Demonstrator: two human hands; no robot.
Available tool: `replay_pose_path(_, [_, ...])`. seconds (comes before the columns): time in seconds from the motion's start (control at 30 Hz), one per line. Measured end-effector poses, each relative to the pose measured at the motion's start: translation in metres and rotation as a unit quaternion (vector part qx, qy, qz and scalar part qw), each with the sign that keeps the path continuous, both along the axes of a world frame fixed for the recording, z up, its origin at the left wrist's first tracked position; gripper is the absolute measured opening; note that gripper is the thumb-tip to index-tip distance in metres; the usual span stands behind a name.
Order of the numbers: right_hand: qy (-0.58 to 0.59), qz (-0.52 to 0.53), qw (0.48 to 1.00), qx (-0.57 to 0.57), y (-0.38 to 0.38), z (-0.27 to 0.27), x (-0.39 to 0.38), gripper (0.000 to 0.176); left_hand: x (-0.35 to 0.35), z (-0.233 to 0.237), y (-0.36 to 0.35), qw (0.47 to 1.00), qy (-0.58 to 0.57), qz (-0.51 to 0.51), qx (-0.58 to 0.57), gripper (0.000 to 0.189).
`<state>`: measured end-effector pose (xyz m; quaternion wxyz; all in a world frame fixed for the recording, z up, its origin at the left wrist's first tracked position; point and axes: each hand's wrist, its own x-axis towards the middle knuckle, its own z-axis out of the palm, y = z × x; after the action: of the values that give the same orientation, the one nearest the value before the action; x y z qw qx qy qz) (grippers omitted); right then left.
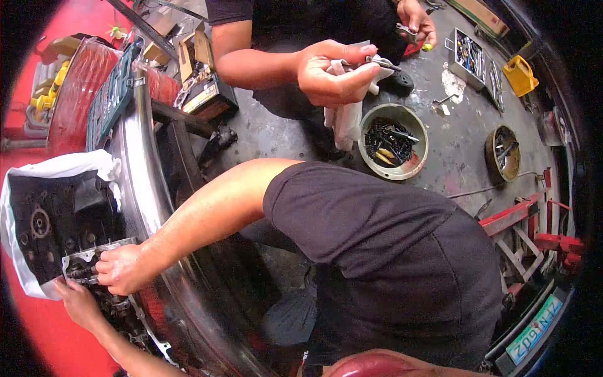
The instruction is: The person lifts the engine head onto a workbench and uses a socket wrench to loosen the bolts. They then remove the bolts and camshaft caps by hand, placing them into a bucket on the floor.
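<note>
My right hand (120, 269) reaches from the right into an engine (119, 305), its fingers curled at an aluminium housing (113, 244) with an irregular flange. What its fingers grip is hidden. Just below it, my left hand (78, 306) comes up from the lower left. Its fingers are extended and slightly apart at the housing's lower edge, with nothing visibly held. Beyond the housing is a dark oily metal surface (47, 248) with a round port, edged by white cloth (63, 166). The engine sits inside a dark car-body edge (188, 301).
A co-worker's hand (336, 75) pinches a small metal part over white cloth; their other hand (418, 22) holds another small item. On the floor are a basin (422, 166) of dark parts, a second bowl (490, 154), a tool tray (461, 69) and red jack stands (515, 213).
</note>
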<state>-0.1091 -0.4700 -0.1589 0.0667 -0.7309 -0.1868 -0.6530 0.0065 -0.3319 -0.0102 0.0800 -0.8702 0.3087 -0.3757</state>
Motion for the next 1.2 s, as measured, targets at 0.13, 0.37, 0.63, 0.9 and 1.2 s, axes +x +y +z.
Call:
replay_pose_path(0.13, [0.017,-0.036,0.999,0.037,0.0,0.006,-0.002,0.015,-0.01,0.004,-0.007,0.989,0.024,0.14,0.034,0.036])
replay_pose_path(0.37, [0.024,-0.036,0.999,-0.01,-0.008,0.006,-0.005,0.014,-0.03,0.016,-0.014,0.982,0.066,0.172,0.041,0.041])
replay_pose_path(0.63, [0.016,-0.013,1.0,0.005,-0.001,0.006,-0.001,0.012,0.019,0.008,0.006,0.998,-0.002,-0.056,0.037,0.028])
replay_pose_path(0.9, [-0.016,0.043,0.997,-0.061,-0.015,0.006,-0.011,0.012,0.039,0.006,0.022,0.994,-0.024,-0.091,0.051,0.031])
replay_pose_path(1.2, [-0.005,0.022,0.997,-0.07,0.003,0.004,0.009,0.017,0.021,0.009,0.014,0.982,-0.071,-0.161,0.073,0.031])
